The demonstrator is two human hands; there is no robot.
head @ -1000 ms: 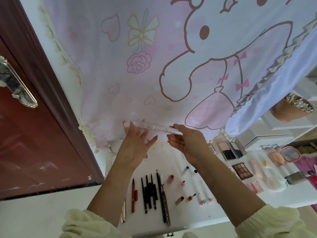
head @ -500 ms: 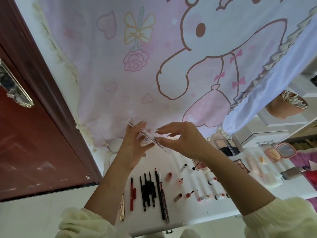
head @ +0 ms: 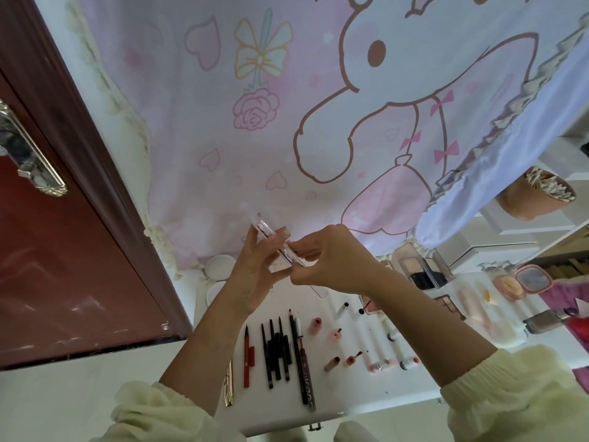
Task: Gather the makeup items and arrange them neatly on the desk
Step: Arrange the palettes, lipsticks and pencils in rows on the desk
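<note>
Head view: pencils (head: 277,349) lie lined up on the table (head: 350,390), small tubes (head: 376,365) look half sorted, while left hand (head: 255,275) and right hand (head: 334,263) fingers pinch a clear case (head: 266,228) above, not yet placed.

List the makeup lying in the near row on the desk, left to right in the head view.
gold tube → red pen → black pencils → long black pencil → brown lipstick → pink lip gloss

A pink curtain (head: 255,138) printed with hearts, a rose and a cartoon rabbit hangs beside a reddish-brown door (head: 63,266).
</note>
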